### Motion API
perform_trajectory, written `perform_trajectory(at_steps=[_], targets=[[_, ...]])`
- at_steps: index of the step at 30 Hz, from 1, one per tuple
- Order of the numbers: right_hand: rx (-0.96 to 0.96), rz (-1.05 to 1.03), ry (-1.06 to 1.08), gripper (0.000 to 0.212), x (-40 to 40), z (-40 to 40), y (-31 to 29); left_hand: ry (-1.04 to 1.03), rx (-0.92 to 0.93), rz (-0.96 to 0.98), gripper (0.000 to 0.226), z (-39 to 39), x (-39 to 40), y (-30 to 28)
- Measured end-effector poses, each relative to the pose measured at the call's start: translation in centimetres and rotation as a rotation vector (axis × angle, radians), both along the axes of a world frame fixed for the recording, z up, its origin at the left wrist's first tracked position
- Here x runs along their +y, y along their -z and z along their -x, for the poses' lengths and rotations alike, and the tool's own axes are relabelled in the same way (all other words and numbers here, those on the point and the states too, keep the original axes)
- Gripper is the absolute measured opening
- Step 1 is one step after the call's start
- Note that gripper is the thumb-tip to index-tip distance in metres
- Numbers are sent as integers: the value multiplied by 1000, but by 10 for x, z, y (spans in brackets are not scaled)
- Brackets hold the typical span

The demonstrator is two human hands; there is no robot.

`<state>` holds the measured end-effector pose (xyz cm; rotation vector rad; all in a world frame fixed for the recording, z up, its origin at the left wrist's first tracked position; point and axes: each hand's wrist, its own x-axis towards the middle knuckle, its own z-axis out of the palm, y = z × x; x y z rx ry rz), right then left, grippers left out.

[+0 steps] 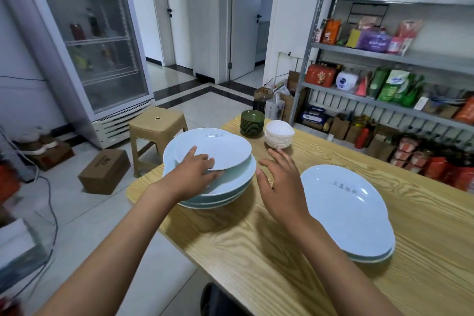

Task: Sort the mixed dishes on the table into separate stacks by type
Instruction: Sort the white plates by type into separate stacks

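A: Left hand point(196, 172) — curled over the near rim of the smaller pale-blue plate point(218, 149), fingers on top, thumb hidden beneath. Gripping, by the look of it.

B: And the right hand point(278, 182)?

A: Spread wide, holding nothing, hovering above the table point(256, 251) just beside the mixed stack point(218, 192).

B: Where the plate sits?

A: On top of that stack, at the table's left corner, tilted up slightly off the wide dish below.

B: Best way to lift?

A: Probably straight up, clear of the rim beneath, before any sideways move; free hand under the far edge for support. Glazed, likely slippery, so no dragging. No stack of that type visible yet, so a bare patch of wood seems the place.

B: Counts?

A: One small plate on top. Below it, three or four big dishes, hard to tell exactly. Two wide dishes in the right-hand stack point(354, 213). Green saucers point(252, 122) at the far edge: roughly ten, too fine to count. White small bowls point(279, 134) beside them: several, number unclear.
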<state>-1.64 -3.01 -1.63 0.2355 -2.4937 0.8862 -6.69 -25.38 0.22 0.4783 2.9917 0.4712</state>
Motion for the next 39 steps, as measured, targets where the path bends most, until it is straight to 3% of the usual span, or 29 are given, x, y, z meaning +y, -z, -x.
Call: perform_trajectory(at_steps=[5,8,10,12,15,22,29,35,39], targets=[[-32,-8,23,30,6,1,-2,-24,-197,120,58,4,1,0],[-54,-18,39,32,12,-1,-4,-1,-222,416,79,12,-3,2],[-66,-32,47,33,16,-2,-5,-1,-195,510,74,14,0,0],[-73,-42,57,35,21,-5,-8,-34,-117,448,59,7,12,-3],[-65,-92,79,38,31,-12,-12,-42,60,316,58,-8,41,-11],[-41,-167,160,40,77,-39,-20,215,331,213,63,-45,136,-21],[-12,-172,314,37,134,-68,-21,330,350,201,61,-65,195,-29],[-3,-123,193,35,95,-50,-16,228,335,138,57,-57,147,-42],[42,-108,76,36,52,-30,-20,76,219,-9,48,-38,93,-44]])
